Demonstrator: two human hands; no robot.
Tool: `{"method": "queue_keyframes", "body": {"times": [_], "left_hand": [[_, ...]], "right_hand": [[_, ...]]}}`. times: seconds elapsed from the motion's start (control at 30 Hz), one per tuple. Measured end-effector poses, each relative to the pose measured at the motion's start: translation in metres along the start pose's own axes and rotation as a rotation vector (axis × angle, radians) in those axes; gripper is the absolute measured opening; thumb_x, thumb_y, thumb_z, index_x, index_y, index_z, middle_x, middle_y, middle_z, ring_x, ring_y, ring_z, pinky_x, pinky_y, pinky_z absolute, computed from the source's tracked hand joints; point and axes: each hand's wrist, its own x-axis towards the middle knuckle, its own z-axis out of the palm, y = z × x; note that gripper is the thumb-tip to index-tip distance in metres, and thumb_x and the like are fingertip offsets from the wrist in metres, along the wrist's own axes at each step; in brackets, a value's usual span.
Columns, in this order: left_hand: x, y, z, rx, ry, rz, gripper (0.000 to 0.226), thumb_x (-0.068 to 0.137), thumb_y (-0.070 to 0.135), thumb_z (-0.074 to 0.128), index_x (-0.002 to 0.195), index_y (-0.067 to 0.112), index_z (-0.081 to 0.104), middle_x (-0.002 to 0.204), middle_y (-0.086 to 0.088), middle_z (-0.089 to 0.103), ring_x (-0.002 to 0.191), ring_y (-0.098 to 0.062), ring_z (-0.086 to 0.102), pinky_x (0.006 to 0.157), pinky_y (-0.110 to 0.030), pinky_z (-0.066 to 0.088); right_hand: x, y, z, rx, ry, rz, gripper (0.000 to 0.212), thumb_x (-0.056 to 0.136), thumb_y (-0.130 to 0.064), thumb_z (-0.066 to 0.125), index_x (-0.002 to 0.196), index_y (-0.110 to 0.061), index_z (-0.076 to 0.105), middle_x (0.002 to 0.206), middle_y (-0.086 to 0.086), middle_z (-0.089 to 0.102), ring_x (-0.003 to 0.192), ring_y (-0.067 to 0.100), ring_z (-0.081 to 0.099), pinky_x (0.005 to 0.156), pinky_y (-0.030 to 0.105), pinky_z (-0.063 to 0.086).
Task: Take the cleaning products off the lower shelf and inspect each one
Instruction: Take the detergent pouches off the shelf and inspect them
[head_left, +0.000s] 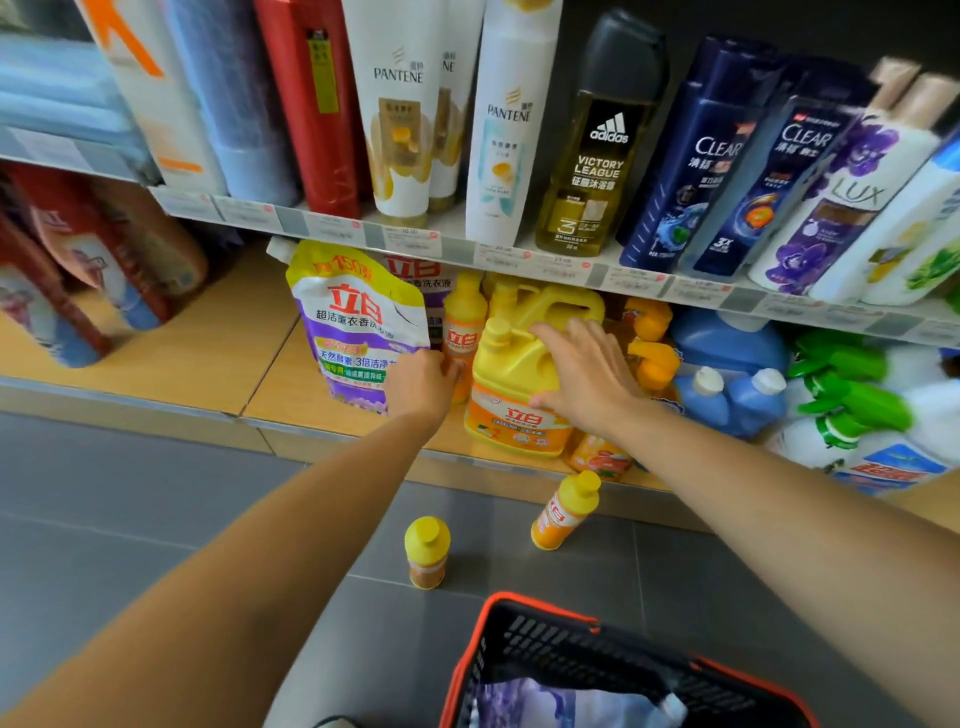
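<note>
Yellow plastic dominates the lower shelf (208, 358).

Head view (only view supplied):
- Large yellow jug (511, 379) stands upright at the shelf's front edge. It has a moulded handle on top and an orange label low on the body. Rear jug (550, 304) sits directly behind it.
- Slim yellow bottle (462, 327) stands just left of the jug, betw. it and the purple-white refill pouch (358, 332).
- R hand (587, 379): fingers straight and spread, palm down over the jug's handle and shoulder. It appears to touch the jug and grips nothing.
- L hand (423, 387): at the slim bottle's lower body, fingers bent toward it. The back of the hand hides the contact, so cannot tell whether it has hold.
- Near floor bottle (427, 553) and far floor bottle (566, 512) stand upright on the floor (156, 493) in front of the shelf, apart from each other.
- Red-rimmed basket (519, 618) sits at frame bottom w/ a pack inside.

Assessment:
- Jug looks full, so prob. heavy. Walls are rigid and the surface smooth, so it may slip.
- Best hold is fingers through the handle loop, w/ the other hand under the base. A flat palm on top won't lift it.
- Slim bottle is light and stiff; take it round the body.
- Pouch is soft and floppy; pinch it near the spout and support it underneath.
</note>
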Motion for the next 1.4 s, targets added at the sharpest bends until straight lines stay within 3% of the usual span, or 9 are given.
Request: {"method": "queue_keyframes", "body": {"times": [0.17, 0.3, 0.43, 0.5, 0.6, 0.67, 1.0, 1.27, 1.4], "left_hand": [[0.003, -0.001, 0.005, 0.011, -0.016, -0.059, 0.043, 0.099, 0.054, 0.052, 0.084, 0.022, 0.076, 0.071, -0.003, 0.065, 0.07, -0.027, 0.064, 0.058, -0.028, 0.041], [-0.008, -0.018, -0.007, -0.099, -0.226, 0.088, 0.028, 0.097, 0.041, 0.063, 0.113, 0.021, 0.075, 0.1, -0.004, 0.075, 0.092, -0.025, 0.068, 0.076, -0.034, 0.055], [-0.029, -0.032, -0.044, -0.114, -0.567, 0.265, 0.032, 0.094, 0.041, 0.067, 0.118, 0.02, 0.072, 0.11, 0.0, 0.074, 0.09, -0.01, 0.065, 0.08, -0.029, 0.056], [-0.044, -0.037, -0.065, -0.033, -0.695, 0.344, 0.036, 0.092, 0.047, 0.067, 0.119, 0.023, 0.07, 0.113, 0.003, 0.072, 0.092, -0.007, 0.065, 0.079, -0.025, 0.053], [-0.074, -0.044, -0.086, 0.056, -0.828, 0.457, 0.051, 0.086, 0.049, 0.074, 0.129, 0.023, 0.065, 0.122, 0.005, 0.068, 0.099, -0.012, 0.065, 0.083, -0.027, 0.053], [-0.094, -0.05, -0.089, 0.193, -0.883, 0.547, 0.062, 0.082, 0.05, 0.078, 0.135, 0.023, 0.06, 0.129, 0.006, 0.061, 0.106, -0.015, 0.063, 0.087, -0.029, 0.051], [-0.124, -0.045, -0.057, 0.413, -0.626, 0.598, 0.039, 0.09, 0.046, 0.069, 0.116, 0.018, 0.061, 0.114, -0.004, 0.069, 0.098, -0.026, 0.063, 0.079, -0.033, 0.048], [-0.1, -0.049, -0.1, 0.1, -0.664, 0.485, 0.032, 0.089, 0.024, 0.076, 0.118, 0.018, 0.066, 0.117, 0.0, 0.067, 0.097, -0.013, 0.059, 0.082, -0.027, 0.053], [-0.086, -0.04, -0.147, 0.013, -0.642, 0.503, 0.034, 0.089, 0.017, 0.076, 0.121, 0.021, 0.067, 0.119, 0.004, 0.064, 0.103, -0.011, 0.059, 0.082, -0.026, 0.057]], "right_hand": [[0.001, -0.001, 0.002, -0.022, 0.057, -0.009, 0.09, 0.07, -0.047, 0.087, 0.144, -0.026, 0.041, 0.121, 0.01, 0.046, 0.116, 0.03, 0.042, 0.093, 0.042, 0.044], [-0.009, -0.005, -0.001, -0.09, 0.14, 0.005, 0.092, 0.067, -0.046, 0.088, 0.144, -0.023, 0.042, 0.127, 0.011, 0.043, 0.115, 0.031, 0.039, 0.092, 0.043, 0.042], [-0.054, 0.002, 0.017, 0.117, 0.38, -0.164, 0.04, 0.078, -0.023, 0.083, 0.111, -0.012, 0.064, 0.102, 0.01, 0.054, 0.095, 0.031, 0.053, 0.072, 0.041, 0.047], [-0.081, 0.011, 0.033, 0.214, 0.198, -0.161, 0.023, 0.085, -0.019, 0.078, 0.104, -0.011, 0.067, 0.099, 0.007, 0.058, 0.093, 0.031, 0.06, 0.069, 0.037, 0.047], [-0.103, 0.026, 0.054, 0.105, -0.225, -0.014, 0.039, 0.088, -0.035, 0.073, 0.122, -0.02, 0.06, 0.119, 0.001, 0.055, 0.115, 0.026, 0.054, 0.082, 0.037, 0.047], [-0.106, 0.03, 0.059, 0.024, -0.355, 0.065, 0.048, 0.089, -0.04, 0.072, 0.13, -0.021, 0.055, 0.129, 0.004, 0.053, 0.121, 0.029, 0.053, 0.086, 0.039, 0.048], [-0.1, 0.023, 0.076, 0.044, -0.391, 0.092, 0.033, 0.093, -0.035, 0.07, 0.116, -0.014, 0.06, 0.116, 0.012, 0.066, 0.106, 0.032, 0.063, 0.076, 0.038, 0.053], [-0.089, 0.002, 0.013, 0.291, -0.197, -0.063, 0.03, 0.096, -0.031, 0.064, 0.124, -0.018, 0.063, 0.121, 0.007, 0.062, 0.11, 0.03, 0.059, 0.091, 0.044, 0.051], [-0.066, -0.019, -0.031, 0.388, -0.04, -0.16, 0.027, 0.093, -0.024, 0.07, 0.12, -0.022, 0.069, 0.101, -0.002, 0.054, 0.092, 0.018, 0.051, 0.08, 0.032, 0.042]]}}
